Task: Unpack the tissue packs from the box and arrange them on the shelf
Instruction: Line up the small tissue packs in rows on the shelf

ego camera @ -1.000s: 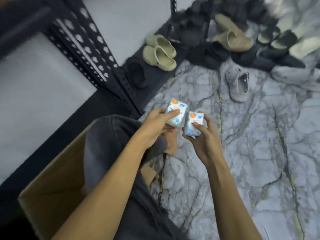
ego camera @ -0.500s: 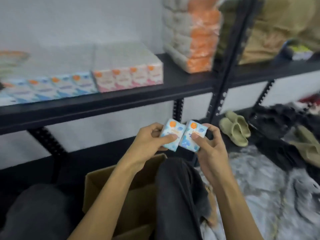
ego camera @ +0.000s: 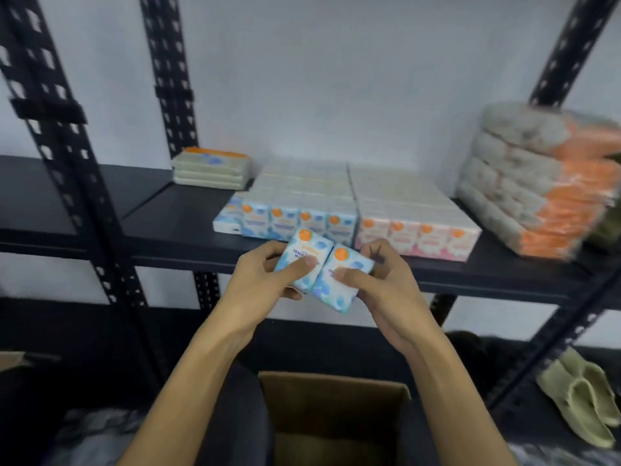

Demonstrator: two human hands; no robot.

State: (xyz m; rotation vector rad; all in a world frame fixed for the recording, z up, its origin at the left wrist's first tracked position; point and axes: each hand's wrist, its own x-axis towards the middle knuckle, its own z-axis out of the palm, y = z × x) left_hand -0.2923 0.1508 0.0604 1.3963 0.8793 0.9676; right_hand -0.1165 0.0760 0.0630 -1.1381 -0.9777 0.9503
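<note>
My left hand [ego camera: 265, 280] grips a small blue-and-white tissue pack [ego camera: 304, 253], thumb on its front. Touching it on the right is a second blue pack [ego camera: 349, 264], which my right hand [ego camera: 386, 284] grips. Both packs hover just in front of the black shelf [ego camera: 174, 227], below the row of blue tissue packs [ego camera: 299, 220] standing there. Pink tissue packs [ego camera: 416, 237] stand in a block to the right of the blue ones. The open cardboard box [ego camera: 336, 408] lies below my forearms.
A flat stack of tissue packets [ego camera: 211, 169] lies at the shelf's back left. A tall orange-wrapped bundle [ego camera: 544, 186] fills the shelf's right end. Black perforated uprights [ego camera: 67, 169] frame the bay. Olive slippers [ego camera: 584, 398] lie on the floor at right.
My view has swung up from the floor to the shelf. Both hands have carried the two blue packs upward, level with the shelf's front edge.
</note>
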